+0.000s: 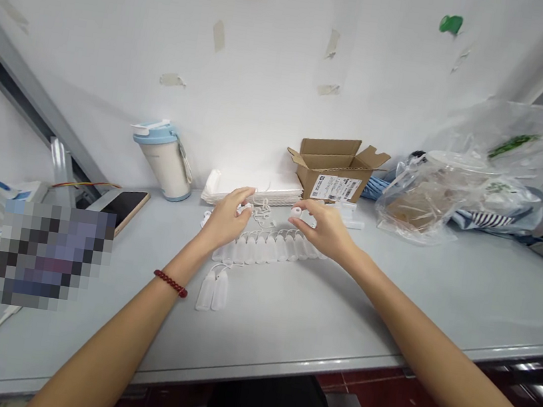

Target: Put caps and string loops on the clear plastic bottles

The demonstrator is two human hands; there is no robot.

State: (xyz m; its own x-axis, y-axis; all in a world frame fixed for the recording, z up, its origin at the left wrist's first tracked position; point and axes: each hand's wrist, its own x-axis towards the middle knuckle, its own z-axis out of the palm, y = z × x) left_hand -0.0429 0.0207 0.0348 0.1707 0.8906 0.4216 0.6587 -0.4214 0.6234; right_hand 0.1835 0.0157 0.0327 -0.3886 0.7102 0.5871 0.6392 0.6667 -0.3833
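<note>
My right hand is closed in a pinch on a small white round piece with a dark spot in its middle. Across from it, my left hand is closed with fingers bent around something small and white, mostly hidden. Between and below both hands lies a row of translucent white tags joined by white cord. Two more such tags rest nearer the front, below my left hand. Loose white cord is bunched between the hands. More white bits show just left of my left hand.
Behind the hands lie a stack of white sheets or envelopes and an open cardboard box. A tumbler and a phone are at left, plastic bags at right. The table's front edge runs below my forearms.
</note>
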